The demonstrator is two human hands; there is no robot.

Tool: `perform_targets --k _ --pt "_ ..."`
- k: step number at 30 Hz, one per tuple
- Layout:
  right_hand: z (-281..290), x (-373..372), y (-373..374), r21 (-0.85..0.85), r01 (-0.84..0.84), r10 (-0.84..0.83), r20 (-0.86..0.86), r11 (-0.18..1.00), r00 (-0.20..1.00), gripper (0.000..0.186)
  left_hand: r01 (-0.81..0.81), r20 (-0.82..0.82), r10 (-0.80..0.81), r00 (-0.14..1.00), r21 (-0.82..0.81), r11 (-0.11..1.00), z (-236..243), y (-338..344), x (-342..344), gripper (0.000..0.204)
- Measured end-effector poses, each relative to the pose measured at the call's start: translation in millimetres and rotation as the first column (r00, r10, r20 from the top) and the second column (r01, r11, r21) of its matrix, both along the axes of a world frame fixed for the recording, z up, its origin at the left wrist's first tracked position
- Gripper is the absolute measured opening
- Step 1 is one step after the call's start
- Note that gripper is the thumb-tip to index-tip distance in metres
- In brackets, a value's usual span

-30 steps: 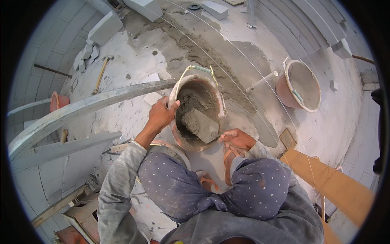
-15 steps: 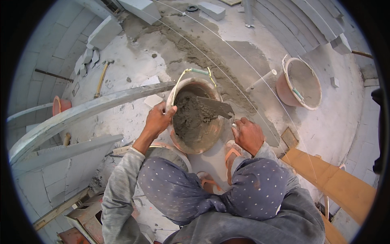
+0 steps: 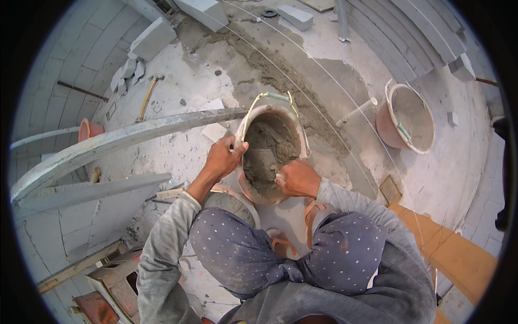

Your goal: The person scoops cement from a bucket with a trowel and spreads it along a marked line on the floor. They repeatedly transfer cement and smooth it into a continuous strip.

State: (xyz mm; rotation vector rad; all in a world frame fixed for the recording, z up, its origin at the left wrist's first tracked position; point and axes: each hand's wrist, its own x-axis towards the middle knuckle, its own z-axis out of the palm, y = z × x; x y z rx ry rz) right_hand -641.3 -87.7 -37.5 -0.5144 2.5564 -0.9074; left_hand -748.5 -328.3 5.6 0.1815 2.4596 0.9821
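Note:
In front of my knees a pinkish bucket (image 3: 284,117) holds grey wet mortar (image 3: 272,135). It leans slightly, its wire handle with a green grip raised at the far side. My left hand (image 3: 222,160) grips the bucket's left rim, thumb over the edge. My right hand (image 3: 299,179) is closed on the handle of a trowel, low over the bucket's near right side. The mortar-smeared trowel blade (image 3: 261,164) lies down in the mortar inside the bucket; its handle is mostly hidden by my fingers.
Beyond the bucket, a mortar strip (image 3: 294,89) runs along the floor beside white string lines (image 3: 318,63). A second bucket (image 3: 389,127) stands right, near a white pipe (image 3: 357,112). A long metal bar (image 3: 124,128) reaches in from the left. A hammer (image 3: 148,100) lies beyond it.
My right hand has moved left and in over the bucket, taking the trowel blade down into the mortar. The bucket leans a little more; my left hand keeps its hold on the rim.

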Motion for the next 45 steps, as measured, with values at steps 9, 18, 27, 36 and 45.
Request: perform_targets --k 9,18,27,36,45 --pt "-23 14 53 -0.395 0.573 -0.018 0.813 0.718 0.582 0.036 -0.001 -0.005 0.001 1.0 -0.045 0.999 5 0 -7 0.038" --pt "-27 116 107 -0.369 0.708 -0.581 0.405 0.602 0.706 0.031 -0.249 0.178 0.232 0.956 0.079 0.965 -28 -42 -14 0.031" --pt "-80 161 127 0.229 0.871 -0.8 -0.345 0.435 0.49 0.026 -0.372 0.236 0.331 0.914 0.155 0.915 -38 -77 5 0.031" --pt "-134 184 103 -0.031 0.947 -0.529 0.835 -0.32 -0.152 0.036 -0.467 0.3 0.41 0.862 0.152 0.871 -54 -97 3 0.03" --pt "-176 95 96 0.198 0.887 -0.907 0.145 0.418 0.395 0.047 -0.479 0.325 0.429 0.843 0.088 0.873 -39 -91 5 0.03"
